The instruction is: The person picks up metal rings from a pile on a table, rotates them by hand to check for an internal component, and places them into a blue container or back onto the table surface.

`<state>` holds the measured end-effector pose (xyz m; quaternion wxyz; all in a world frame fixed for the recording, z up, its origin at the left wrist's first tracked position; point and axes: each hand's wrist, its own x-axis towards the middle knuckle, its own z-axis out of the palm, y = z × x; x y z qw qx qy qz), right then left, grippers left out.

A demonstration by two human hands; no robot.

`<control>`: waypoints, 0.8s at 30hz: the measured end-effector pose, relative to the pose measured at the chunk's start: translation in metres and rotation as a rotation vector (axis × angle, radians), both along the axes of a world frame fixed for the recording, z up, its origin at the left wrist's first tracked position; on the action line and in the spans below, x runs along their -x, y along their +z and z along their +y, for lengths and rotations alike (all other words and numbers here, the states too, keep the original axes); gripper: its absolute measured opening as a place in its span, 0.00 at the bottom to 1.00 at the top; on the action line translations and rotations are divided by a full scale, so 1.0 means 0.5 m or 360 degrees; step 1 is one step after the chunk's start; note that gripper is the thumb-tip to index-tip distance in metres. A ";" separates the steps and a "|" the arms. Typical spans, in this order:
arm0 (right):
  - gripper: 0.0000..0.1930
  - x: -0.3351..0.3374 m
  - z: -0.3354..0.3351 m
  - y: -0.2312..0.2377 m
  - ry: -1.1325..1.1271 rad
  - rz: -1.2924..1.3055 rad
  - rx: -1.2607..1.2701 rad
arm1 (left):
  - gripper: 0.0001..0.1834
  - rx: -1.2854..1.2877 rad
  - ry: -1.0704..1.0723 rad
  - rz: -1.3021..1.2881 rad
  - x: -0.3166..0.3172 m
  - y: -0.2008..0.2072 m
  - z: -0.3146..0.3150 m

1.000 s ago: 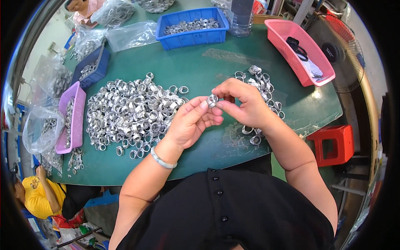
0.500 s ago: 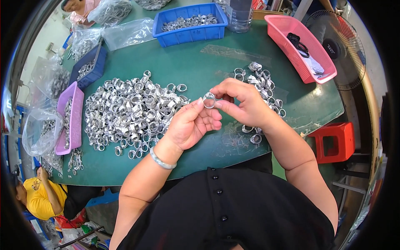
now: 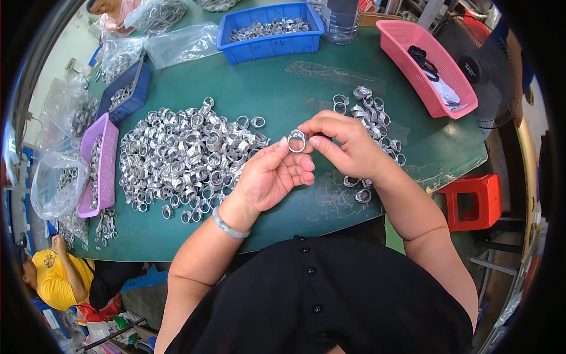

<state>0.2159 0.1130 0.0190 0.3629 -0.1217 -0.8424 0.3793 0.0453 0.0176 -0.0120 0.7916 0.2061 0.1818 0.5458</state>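
A silver metal ring (image 3: 296,134) stands upright between my hands, above the table. My left hand (image 3: 265,177) pinches its left side with the thumb and a finger behind, the other fingers curled loosely. My right hand (image 3: 351,144) is closed at the ring's upper right: the index fingertip is on it and the thumb tip sits just beside the band. A large pile of similar rings (image 3: 183,156) lies to the left, close to my left hand. Under and beyond my right hand is a smaller group of rings (image 3: 374,115), partly hidden by it.
On the green table (image 3: 259,88) stand a blue bin (image 3: 268,50) of rings, a darker blue bin (image 3: 132,97), a purple basket (image 3: 105,165) and a pink basket (image 3: 407,71). Plastic bags (image 3: 65,183) crowd the left. A red stool (image 3: 471,200) is at right. A person in yellow (image 3: 56,277) sits lower left.
My right thumb has drawn back slightly from the ring, and the ring's opening faces me more fully. A person's arm has come into view by the fan at the far right.
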 end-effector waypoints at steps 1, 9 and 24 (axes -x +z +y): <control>0.09 -0.001 0.001 0.002 -0.0001 0.0000 0.0000 | 0.19 0.0005 -0.0011 0.0017 0.000 0.001 0.000; 0.09 -0.039 0.055 0.023 -0.0491 -0.0181 0.0133 | 0.15 -0.0125 0.0455 0.0796 0.009 0.035 -0.007; 0.19 -0.048 0.145 -0.005 -0.0403 -0.1288 -0.0874 | 0.16 -0.1098 0.0860 0.3653 0.030 0.046 -0.019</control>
